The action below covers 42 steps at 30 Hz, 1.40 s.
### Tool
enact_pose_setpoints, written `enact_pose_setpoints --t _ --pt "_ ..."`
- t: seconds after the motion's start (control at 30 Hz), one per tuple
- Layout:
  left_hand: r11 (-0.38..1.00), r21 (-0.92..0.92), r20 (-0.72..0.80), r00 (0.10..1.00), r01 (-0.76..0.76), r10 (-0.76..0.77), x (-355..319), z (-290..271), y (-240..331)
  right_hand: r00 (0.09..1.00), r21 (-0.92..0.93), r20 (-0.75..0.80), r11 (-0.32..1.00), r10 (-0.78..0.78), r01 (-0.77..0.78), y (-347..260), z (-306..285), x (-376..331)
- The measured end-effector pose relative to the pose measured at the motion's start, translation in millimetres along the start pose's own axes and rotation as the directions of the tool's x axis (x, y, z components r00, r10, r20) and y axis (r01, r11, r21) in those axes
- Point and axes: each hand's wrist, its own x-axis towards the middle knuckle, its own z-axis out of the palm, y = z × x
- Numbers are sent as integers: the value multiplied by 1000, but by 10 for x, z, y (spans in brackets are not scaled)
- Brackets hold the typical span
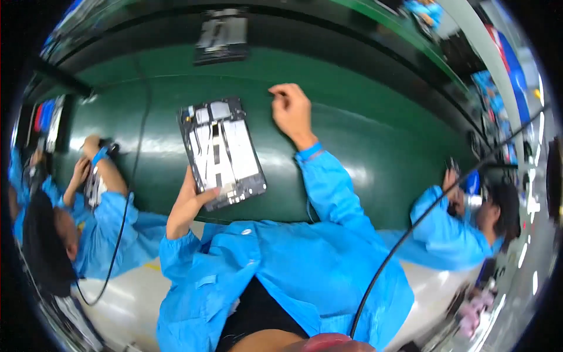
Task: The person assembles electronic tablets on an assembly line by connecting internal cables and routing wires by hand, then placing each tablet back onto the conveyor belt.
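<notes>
Opened tablet (221, 154) lying back-up on the green bench (363, 135), dark frame, white and silver panels; a second dark flat device (221, 35) sits blurred at the far edge

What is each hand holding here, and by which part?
The left hand grips the opened tablet at its near lower corner. The right hand is closed; whether it pinches anything cannot be told.

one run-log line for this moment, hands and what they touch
left hand: grips near edge of opened tablet | right hand: closed, raised beyond tablet, contents unclear | tablet flat on green bench
</notes>
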Motion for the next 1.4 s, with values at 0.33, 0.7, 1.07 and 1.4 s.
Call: enact_pose_setpoints --t 0.33,0.7,1.07,1.4 --pt "733 656 197 978 -181 65 140 318 113 915 122 393 982 88 -146 -151 -123 -70" --pt "475 677 214 769 -561 602 1092 -54 210 948 -70 187 959 -257 274 -406 -254 -168" --pt "448 634 437 770 -631 465 1179 -117 172 925 -93 232 940 -301 329 -649 -328 -435" --pt "369 703 425 775 -608 467 1135 -102 248 927 -68 197 939 -318 337 -656 -350 -450"
